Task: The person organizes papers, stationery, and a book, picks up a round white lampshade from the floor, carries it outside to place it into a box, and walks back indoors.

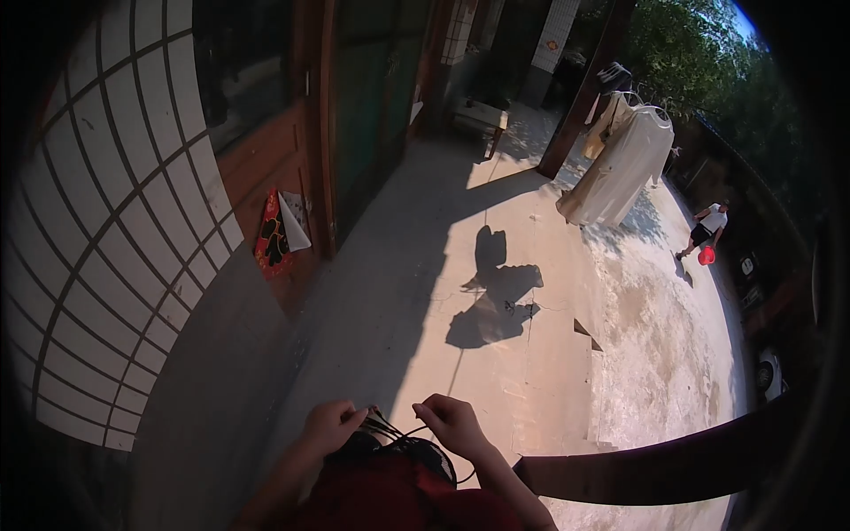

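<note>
In front of my dark red clothing, both my hands are raised at waist height. My left hand [333,427] is closed, with several thin black cords [382,428] at its fingertips. A short way to the right, my right hand [453,425] is closed in a pinch, and one black cord runs up to it. Below and between the hands lies a black, lacy-looking item [430,453] that the cords seem to join. Its full shape is hidden by my hands and clothing.
Light clothes [620,168] hang past a brown post [589,88]. Farther right, a person [711,219] carries a red bucket [707,256]. A small bench [481,117] stands ahead, a tiled wall [115,248] and wooden door [266,159] at left, a dark beam [655,473] at lower right.
</note>
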Tool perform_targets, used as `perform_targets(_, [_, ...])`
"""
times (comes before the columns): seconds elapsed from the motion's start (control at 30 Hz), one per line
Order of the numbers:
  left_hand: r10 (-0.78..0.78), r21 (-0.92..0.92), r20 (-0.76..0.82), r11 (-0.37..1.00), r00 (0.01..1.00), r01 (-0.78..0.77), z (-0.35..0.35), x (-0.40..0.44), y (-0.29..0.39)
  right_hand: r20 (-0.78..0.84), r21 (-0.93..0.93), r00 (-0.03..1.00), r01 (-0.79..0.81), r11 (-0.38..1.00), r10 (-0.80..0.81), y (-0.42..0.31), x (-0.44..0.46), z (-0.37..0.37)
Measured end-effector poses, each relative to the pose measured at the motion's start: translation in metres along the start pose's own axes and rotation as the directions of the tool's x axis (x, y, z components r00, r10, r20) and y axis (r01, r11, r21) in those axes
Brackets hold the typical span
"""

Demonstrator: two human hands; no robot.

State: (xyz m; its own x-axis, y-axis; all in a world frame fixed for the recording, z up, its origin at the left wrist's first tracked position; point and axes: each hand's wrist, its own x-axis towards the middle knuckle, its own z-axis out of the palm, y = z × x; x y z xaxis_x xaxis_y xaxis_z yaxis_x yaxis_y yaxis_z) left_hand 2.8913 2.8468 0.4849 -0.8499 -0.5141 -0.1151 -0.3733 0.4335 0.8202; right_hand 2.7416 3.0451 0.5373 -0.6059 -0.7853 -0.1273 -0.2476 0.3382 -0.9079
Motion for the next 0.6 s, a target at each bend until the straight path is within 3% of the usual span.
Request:
perform_targets(0.1, [0.102, -0.032, 0.029, 0.994, 0.994, -0.101, -0.008, 0.132, 0.036, -0.088, -0.022, 0.996, -0.013, 1.000, 0.011, -0.015, 0.100, -0.054])
perform_targets(0.2, [0.158, 0.055, 0.166, 0.984, 0.973, -0.169, -0.029, 0.266, 0.100, -0.207, 0.022, 0.974, 0.095, 0.995, -0.089, -0.006, 0.194, -0.108])
perform_targets(0.27, [0.206, -0.020, 0.237, 0.978, 0.949, -0.207, -0.031, 0.337, 0.137, -0.314, 0.092, 0.948, 0.077, 0.993, -0.044, 0.007, 0.248, -0.142])
perform_targets(0.3, [0.267, -0.116, 0.283, 0.963, 0.921, -0.244, -0.027, 0.376, 0.151, -0.319, 0.104, 0.947, 0.007, 0.995, 0.027, 0.020, 0.276, -0.161])
perform_targets(0.4, [0.381, -0.177, 0.293, 0.923, 0.877, -0.341, -0.011, 0.485, 0.170, -0.313, 0.161, 0.935, -0.122, 0.979, 0.168, 0.054, 0.368, -0.222])
perform_targets(0.6, [0.218, -0.119, 0.259, 0.974, 0.941, -0.193, 0.001, 0.689, 0.182, -0.300, 0.078, 0.954, 0.021, 0.997, 0.004, 0.083, 0.607, -0.348])
